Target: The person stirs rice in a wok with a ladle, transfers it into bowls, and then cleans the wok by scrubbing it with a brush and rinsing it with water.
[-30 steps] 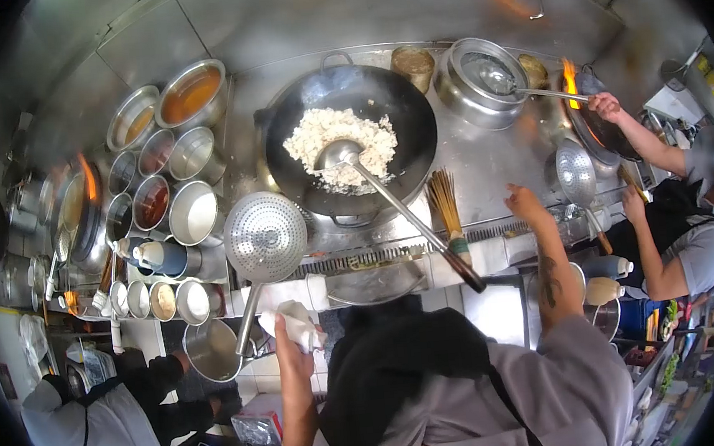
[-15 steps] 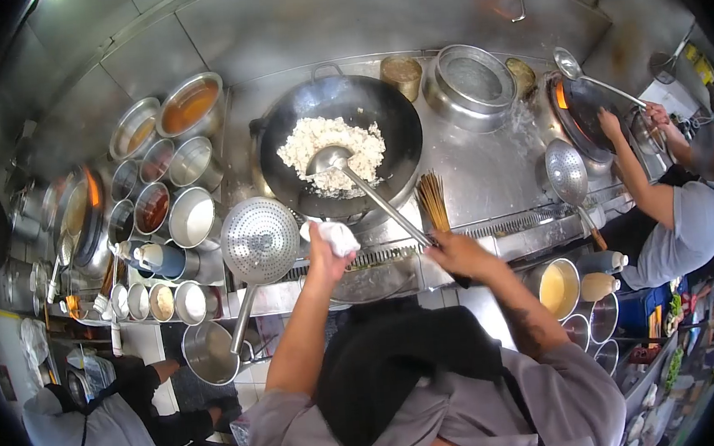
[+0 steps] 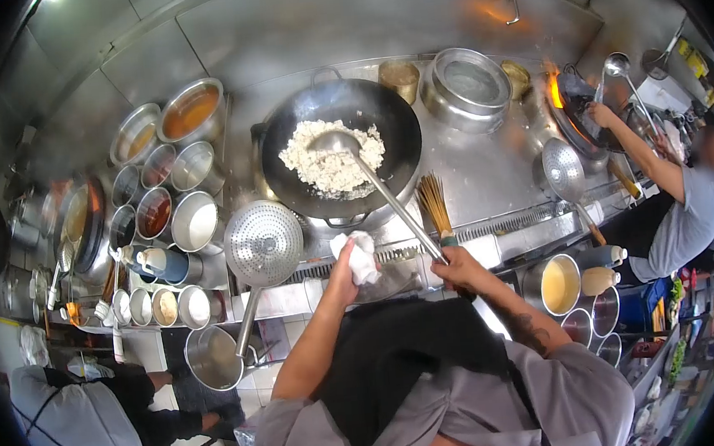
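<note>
My right hand (image 3: 461,269) is closed round the handle of a long metal ladle (image 3: 390,193). The ladle's bowl rests on white, crumbly food (image 3: 328,175) inside a large dark wok (image 3: 395,119). A bundled bamboo brush (image 3: 433,204) lies just beyond that hand. In my left hand (image 3: 343,278) is a bunched white cloth (image 3: 363,257), held just in front of the wok's near handle. The perforated strainer (image 3: 264,243) lies to the left of that hand, its handle pointing toward me.
Bowls of sauces and powders (image 3: 195,221) stand at left. Behind the wok on the right is a lidded metal pot (image 3: 470,88). Another person (image 3: 674,206) works at a flaming burner on the right; a second person (image 3: 79,421) is at lower left.
The ladle's bowl has moved away from me, toward the back of the food. My left hand and the cloth have shifted right. At the right burner, the flame is taller and the co-worker's wok is raised.
</note>
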{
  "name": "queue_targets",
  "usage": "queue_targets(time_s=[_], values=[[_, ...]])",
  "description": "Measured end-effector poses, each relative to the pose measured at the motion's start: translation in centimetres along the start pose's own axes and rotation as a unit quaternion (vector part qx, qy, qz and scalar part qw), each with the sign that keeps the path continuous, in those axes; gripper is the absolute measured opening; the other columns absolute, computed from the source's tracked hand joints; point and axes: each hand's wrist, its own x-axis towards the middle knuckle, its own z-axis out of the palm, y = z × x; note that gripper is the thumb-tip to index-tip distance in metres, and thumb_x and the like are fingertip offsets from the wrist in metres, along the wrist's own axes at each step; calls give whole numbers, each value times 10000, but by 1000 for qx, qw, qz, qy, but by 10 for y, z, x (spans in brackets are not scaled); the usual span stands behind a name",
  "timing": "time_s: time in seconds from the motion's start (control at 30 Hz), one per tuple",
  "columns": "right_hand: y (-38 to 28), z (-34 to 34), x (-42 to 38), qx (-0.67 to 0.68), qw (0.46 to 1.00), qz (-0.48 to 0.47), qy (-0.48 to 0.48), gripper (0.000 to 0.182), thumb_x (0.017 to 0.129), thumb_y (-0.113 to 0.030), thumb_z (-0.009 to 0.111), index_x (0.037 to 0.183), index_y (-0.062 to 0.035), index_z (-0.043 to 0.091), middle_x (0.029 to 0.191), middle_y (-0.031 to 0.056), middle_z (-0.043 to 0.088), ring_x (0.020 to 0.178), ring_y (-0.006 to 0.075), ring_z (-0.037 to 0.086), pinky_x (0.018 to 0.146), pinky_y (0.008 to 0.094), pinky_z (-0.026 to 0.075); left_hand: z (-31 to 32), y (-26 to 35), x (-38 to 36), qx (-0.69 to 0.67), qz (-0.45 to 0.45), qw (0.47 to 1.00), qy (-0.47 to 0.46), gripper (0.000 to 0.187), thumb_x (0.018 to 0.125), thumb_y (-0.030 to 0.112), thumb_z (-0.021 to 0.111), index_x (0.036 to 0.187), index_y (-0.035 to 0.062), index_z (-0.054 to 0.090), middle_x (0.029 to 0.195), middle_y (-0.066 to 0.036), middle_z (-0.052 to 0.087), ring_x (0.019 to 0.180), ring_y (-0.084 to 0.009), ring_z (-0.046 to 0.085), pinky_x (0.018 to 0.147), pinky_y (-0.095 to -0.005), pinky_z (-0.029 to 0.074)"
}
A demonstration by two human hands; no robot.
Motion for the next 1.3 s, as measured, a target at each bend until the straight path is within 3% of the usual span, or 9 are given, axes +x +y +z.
queue_targets(time_s=[0.17,0.23,0.3,0.4,0.5,0.7,0.77,0.93,1.3], values=[[-13,13,20,115,991,14,-71,151,823,-109,610,881,-18,505,611,41,520,424,108,490,383,274,388,81,6,9,60,28,998,-22,573,943,574,348,1137,59,507,913,-97,628,768,-219,634,623,-339,521],[-28,33,20,-34,995,-92,15,130,805,-83,599,857,-14,502,602,47,516,424,116,496,383,282,391,113,-5,30,197,241,949,38,278,911,294,575,1040,49,556,889,-57,617,718,-162,602,597,-285,482],[-18,32,24,-131,959,-240,76,114,790,-57,579,828,-29,475,601,34,494,413,110,475,369,277,382,121,14,45,102,146,981,73,195,823,127,631,988,49,564,817,-60,599,668,-162,598,558,-314,502],[-57,20,-18,46,997,34,-48,143,835,-113,597,801,-29,487,583,30,500,439,116,502,397,280,406,126,54,68,-18,101,994,42,206,763,111,647,933,55,547,720,-60,553,610,-187,592,441,-389,523],[-28,-7,-43,286,937,67,-192,161,860,-147,603,812,-36,497,581,18,492,443,109,493,402,269,407,130,83,84,-33,100,993,50,218,763,143,648,932,52,545,729,-70,559,612,-187,590,457,-372,520],[15,-25,-49,-155,977,-139,55,174,876,-171,620,846,-38,512,581,3,477,437,86,472,370,264,368,139,81,85,-2,125,990,63,164,796,140,608,920,57,541,723,-71,552,632,-187,587,502,-358,523],[-30,-18,-43,134,988,64,-48,198,866,-180,634,814,-51,493,562,-6,456,377,74,411,320,248,318,153,55,60,-14,64,998,15,152,822,173,580,918,63,538,714,-53,560,651,-174,590,519,-341,515],[-43,-10,-8,426,860,126,-250,163,865,-135,610,855,-81,456,590,-17,425,370,62,356,321,236,302,170,10,6,24,97,994,-47,216,808,101,595,1000,13,550,799,-74,597,721,-176,608,595,-290,509],[-44,-8,-76,319,932,69,-159,140,791,3,567,845,-64,457,593,10,429,394,72,376,334,232,284,172,108,54,-6,132,991,-6,147,786,71,575,921,17,557,696,-77,568,604,-177,598,453,-327,516]])
